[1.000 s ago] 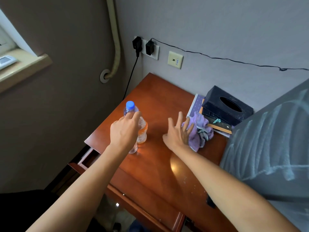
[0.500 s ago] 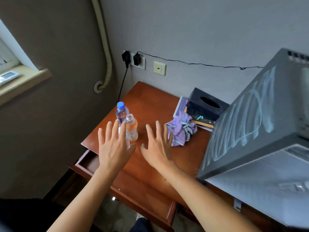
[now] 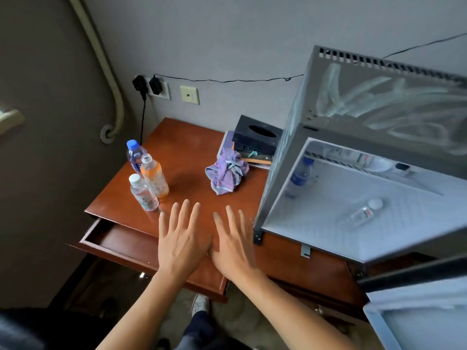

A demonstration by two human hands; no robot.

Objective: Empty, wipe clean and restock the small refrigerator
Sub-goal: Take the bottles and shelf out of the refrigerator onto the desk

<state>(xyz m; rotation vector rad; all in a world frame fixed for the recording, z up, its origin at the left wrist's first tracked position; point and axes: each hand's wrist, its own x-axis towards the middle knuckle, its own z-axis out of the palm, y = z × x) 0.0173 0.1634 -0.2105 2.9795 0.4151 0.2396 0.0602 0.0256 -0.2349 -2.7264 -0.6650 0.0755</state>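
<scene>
The small grey refrigerator (image 3: 328, 127) stands at the right of the wooden desk (image 3: 187, 152), its door (image 3: 417, 317) swung open at the lower right. Inside it a blue-capped bottle (image 3: 299, 176) stands at the left and a small clear bottle (image 3: 364, 212) lies on the white floor. Three bottles stand on the desk's left: a blue-capped one (image 3: 134, 155), an orange drink (image 3: 154, 178) and a small clear one (image 3: 142, 192). A crumpled purple cloth (image 3: 226, 173) lies mid-desk. My left hand (image 3: 180, 241) and right hand (image 3: 233, 245) hover side by side above the desk's front edge, fingers spread, holding nothing.
A desk drawer (image 3: 118, 241) is pulled open at the front left. A black tissue box (image 3: 257, 135) sits on stacked books beside the refrigerator. Plugs and a cable (image 3: 222, 80) run along the wall behind. A shoe (image 3: 199, 303) shows on the floor below.
My left hand let go of the bottles and both hands drew back toward the desk's front edge, flat and spread. The view swung right, bringing the open refrigerator interior into sight.
</scene>
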